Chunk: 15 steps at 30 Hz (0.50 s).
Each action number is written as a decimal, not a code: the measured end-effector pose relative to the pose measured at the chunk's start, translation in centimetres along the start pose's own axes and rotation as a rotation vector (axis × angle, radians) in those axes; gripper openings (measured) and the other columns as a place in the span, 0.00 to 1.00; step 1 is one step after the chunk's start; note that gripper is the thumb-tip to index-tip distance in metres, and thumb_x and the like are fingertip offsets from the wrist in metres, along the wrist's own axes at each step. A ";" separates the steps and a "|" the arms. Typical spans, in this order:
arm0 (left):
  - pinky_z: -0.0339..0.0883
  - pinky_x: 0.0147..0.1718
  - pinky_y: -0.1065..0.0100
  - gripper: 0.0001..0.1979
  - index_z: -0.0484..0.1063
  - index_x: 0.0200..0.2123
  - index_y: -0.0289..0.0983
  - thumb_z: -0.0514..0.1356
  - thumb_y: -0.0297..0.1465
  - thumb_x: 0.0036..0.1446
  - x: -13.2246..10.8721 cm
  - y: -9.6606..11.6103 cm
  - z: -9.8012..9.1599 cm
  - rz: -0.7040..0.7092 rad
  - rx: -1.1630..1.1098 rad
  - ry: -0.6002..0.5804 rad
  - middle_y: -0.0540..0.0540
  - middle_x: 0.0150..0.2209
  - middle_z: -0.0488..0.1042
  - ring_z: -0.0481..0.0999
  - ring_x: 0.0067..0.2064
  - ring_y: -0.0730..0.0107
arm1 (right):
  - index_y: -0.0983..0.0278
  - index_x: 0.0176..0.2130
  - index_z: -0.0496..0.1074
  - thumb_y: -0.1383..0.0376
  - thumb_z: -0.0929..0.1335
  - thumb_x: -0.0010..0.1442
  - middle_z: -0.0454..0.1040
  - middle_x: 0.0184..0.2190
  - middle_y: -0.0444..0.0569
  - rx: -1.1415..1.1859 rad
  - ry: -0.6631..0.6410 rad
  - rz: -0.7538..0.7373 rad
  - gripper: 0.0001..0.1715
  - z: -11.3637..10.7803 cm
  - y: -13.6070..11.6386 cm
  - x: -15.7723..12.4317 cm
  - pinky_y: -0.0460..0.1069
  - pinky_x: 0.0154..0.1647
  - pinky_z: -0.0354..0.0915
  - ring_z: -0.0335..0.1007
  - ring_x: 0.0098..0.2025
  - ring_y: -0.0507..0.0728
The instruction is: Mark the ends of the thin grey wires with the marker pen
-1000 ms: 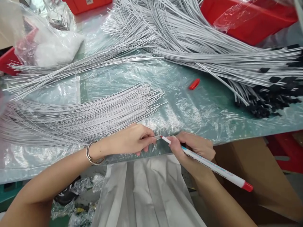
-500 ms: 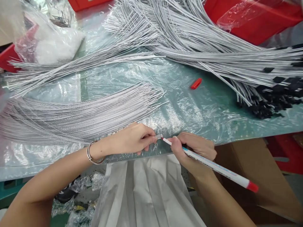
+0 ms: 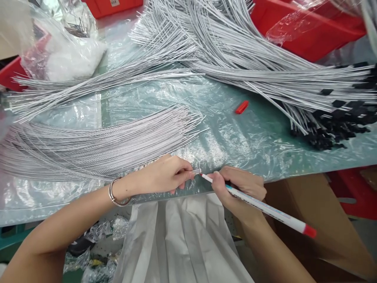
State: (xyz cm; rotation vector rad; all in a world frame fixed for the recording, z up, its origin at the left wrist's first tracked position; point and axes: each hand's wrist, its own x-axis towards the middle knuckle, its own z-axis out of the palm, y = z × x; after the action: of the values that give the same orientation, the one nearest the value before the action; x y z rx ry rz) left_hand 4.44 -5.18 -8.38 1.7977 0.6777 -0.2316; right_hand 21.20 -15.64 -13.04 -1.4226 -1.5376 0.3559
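Note:
Pinched in my left hand is a small clear plastic piece, its end sticking out past the fingertips. My right hand grips a white marker pen with a red end, its red tip right at the plastic piece; whether the two touch I cannot tell. The red pen cap lies on the table beyond my right hand. Just behind my left hand is a bundle of thin grey-white wires, spread over the plastic sheet.
A larger heap of wires crosses the back, its ends at the right bearing black connectors. Red bins and a clear bag of white material stand behind. Below the table edge at right is a cardboard box.
The marker has shifted slightly left, its rear end most. My left hand keeps its pinch on the clear piece. The view has turned a little.

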 end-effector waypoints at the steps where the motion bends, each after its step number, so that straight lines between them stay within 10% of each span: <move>1: 0.61 0.19 0.78 0.18 0.64 0.25 0.34 0.49 0.37 0.65 0.0 0.0 0.0 0.001 -0.002 0.000 0.52 0.23 0.72 0.69 0.18 0.82 | 0.62 0.19 0.62 0.73 0.66 0.56 0.55 0.14 0.39 0.001 -0.002 -0.004 0.17 0.0 0.0 0.0 0.48 0.18 0.49 0.49 0.16 0.48; 10: 0.61 0.21 0.77 0.18 0.67 0.27 0.34 0.49 0.38 0.66 -0.2 0.1 -0.1 0.005 -0.025 -0.009 0.52 0.25 0.73 0.70 0.20 0.81 | 0.63 0.25 0.73 0.67 0.67 0.59 0.70 0.16 0.42 0.224 0.129 0.201 0.11 -0.3 0.4 -0.4 0.45 0.19 0.59 0.64 0.18 0.50; 15: 0.58 0.25 0.74 0.17 0.68 0.28 0.35 0.49 0.36 0.66 -2.1 2.9 -1.7 0.096 0.124 0.190 0.53 0.23 0.71 0.69 0.24 0.79 | 0.62 0.42 0.72 0.57 0.60 0.65 0.74 0.17 0.42 0.577 0.315 0.394 0.16 -0.7 0.0 0.5 0.44 0.13 0.60 0.62 0.13 0.49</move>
State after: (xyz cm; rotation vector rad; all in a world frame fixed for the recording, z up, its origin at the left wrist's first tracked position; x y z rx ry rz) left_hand 4.01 -4.85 -4.49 1.9834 0.7212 -0.0387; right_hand 21.81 -15.51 -12.45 -1.2308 -0.8014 0.7111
